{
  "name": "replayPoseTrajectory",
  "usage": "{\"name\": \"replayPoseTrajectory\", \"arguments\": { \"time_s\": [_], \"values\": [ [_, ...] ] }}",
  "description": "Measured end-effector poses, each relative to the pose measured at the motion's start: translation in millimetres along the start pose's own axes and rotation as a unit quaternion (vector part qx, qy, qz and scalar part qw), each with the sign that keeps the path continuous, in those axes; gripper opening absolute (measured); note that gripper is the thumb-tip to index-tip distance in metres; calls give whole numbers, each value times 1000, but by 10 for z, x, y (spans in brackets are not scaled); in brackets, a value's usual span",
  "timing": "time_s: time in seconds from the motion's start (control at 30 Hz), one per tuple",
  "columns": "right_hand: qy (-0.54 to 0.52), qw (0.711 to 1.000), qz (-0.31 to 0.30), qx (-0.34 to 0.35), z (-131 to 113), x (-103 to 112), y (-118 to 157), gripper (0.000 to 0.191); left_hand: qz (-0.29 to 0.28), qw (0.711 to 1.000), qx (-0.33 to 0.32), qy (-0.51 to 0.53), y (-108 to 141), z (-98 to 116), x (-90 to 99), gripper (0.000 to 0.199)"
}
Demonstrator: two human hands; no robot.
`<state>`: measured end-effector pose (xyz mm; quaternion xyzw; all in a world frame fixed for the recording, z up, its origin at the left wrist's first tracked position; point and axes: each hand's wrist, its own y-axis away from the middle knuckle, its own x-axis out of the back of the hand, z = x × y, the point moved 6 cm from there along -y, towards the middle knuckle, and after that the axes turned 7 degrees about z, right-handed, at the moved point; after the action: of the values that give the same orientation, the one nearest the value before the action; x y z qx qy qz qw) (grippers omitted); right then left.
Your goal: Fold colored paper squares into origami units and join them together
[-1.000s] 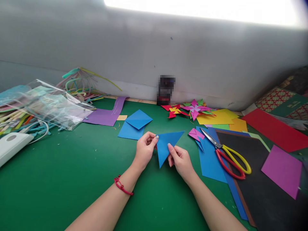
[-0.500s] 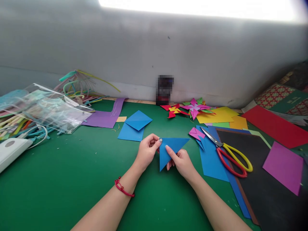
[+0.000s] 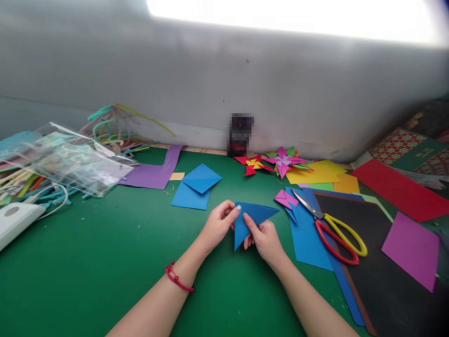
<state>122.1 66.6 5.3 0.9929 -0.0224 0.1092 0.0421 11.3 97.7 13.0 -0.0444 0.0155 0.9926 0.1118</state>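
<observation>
A blue sheet of paper folded into a triangle [image 3: 253, 216] is held between both hands above the green table [image 3: 147, 267]. My left hand [image 3: 220, 223] pinches its upper left corner, thumb on top. My right hand [image 3: 264, 236] grips the lower right edge, with the thumb lying across the face and the other fingers behind. Beyond my left hand lie a creased blue square [image 3: 202, 178] and a flat blue sheet [image 3: 189, 196]. Near my right hand rest a small pink and blue folded piece [image 3: 286, 200] and scissors [image 3: 321, 217] with red and yellow handles.
Paper stars [image 3: 282, 161] and yellow sheets [image 3: 314, 172] lie at the back. On the right are a black sheet [image 3: 368, 262], a purple square [image 3: 412, 250] and a red sheet [image 3: 403, 189]. A clear plastic bag [image 3: 80, 159], pipe cleaners [image 3: 108, 131] and a white device [image 3: 19, 222] stand left.
The folded triangle has tilted slightly, its right tip now lower and its layers a little apart. Both hands keep hold of it. The view has shifted slightly.
</observation>
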Motion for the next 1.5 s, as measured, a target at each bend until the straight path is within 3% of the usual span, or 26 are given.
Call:
{"name": "replayPoseTrajectory", "arguments": {
  "time_s": [0.1, 0.37, 0.63, 0.83, 0.97, 1.5],
  "values": [
    [-12, 1000, -12, 2, -8, -8, 4, 56, -22, 1000, 14, -6, 19, -38, -29, 28],
    [-114, 993, 29, -13, 58, 40, -6, 34, 8, 999, 33, 36, -1, -62, 31, 31],
    [-125, 992, 28, -12, 69, 26, -16, 36, 10, 998, 33, 47, -6, -58, 35, 33],
    [-124, 986, 114, 1, 91, 195, -52, 37, -29, 998, 45, 33, -17, -119, -10, 31],
    [-112, 988, 105, -9, 105, 208, -72, 40, -22, 998, 47, 30, -22, -139, -5, 31],
    [-227, 963, 148, -7, 85, 300, -71, 45, -36, 999, 36, 15, -11, -124, -25, 34]
  ]
}}
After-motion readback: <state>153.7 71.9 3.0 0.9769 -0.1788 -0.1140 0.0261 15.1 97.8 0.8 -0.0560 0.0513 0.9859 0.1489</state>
